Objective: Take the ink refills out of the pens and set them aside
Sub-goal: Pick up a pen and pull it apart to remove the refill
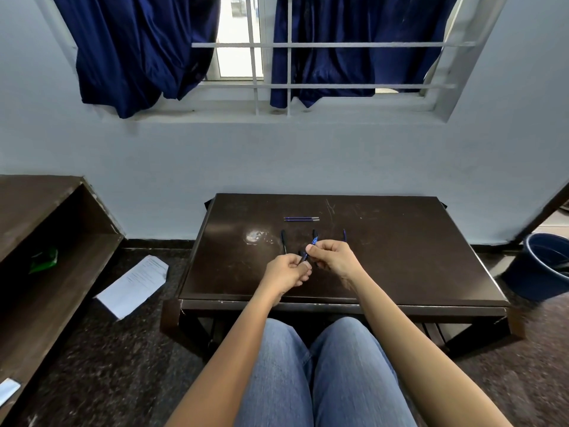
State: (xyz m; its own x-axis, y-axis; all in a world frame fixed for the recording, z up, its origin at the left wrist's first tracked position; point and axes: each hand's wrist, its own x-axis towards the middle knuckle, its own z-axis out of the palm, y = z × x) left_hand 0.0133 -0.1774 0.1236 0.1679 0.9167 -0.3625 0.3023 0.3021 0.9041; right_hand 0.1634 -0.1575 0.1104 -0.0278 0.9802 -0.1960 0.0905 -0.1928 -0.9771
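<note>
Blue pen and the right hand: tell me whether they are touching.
Touching. The head view shows the right hand pinching the blue pen near its upper end, with the left hand gripping its lower end.

I see a dark table (400, 257) whose right half and near-left corner lie bare, giving a hand open room to pass. At the table's near middle, the left hand (284, 272) and right hand (334, 260) crowd together, both pinching a blue pen (313, 241). Just beyond them on the table, loose pens (283, 240) lie in a spaced row. Two refills (301, 219) lie side by side nearer the table's far edge. A wall rises directly behind that edge.
</note>
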